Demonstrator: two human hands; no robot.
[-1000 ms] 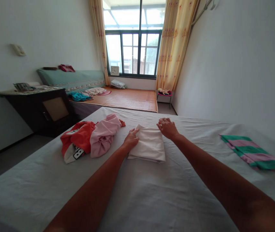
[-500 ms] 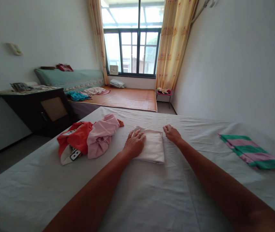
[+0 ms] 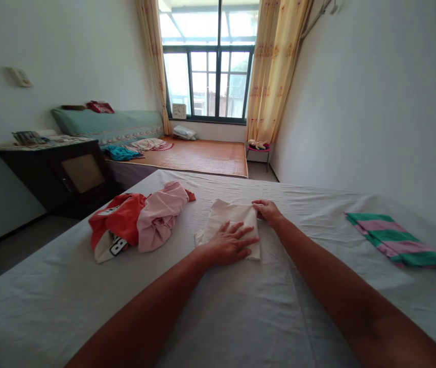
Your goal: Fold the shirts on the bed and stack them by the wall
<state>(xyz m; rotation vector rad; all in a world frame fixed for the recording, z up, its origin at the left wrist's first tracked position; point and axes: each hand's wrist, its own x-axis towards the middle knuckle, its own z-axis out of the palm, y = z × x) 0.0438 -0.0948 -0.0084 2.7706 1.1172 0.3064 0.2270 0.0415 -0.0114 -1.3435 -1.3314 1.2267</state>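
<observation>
Hands on a folded cream cloth, mid-bed

Left hand lies flat with fingers spread on the near part of the folded cream cloth, pressing it onto the bed; right hand pinches the cloth's far right corner. Just left of the cloth sits a pink garment bunched against an orange one (pretty crumpled). Well off to the right lies a green-and-pink striped cloth, folded flat.
</observation>
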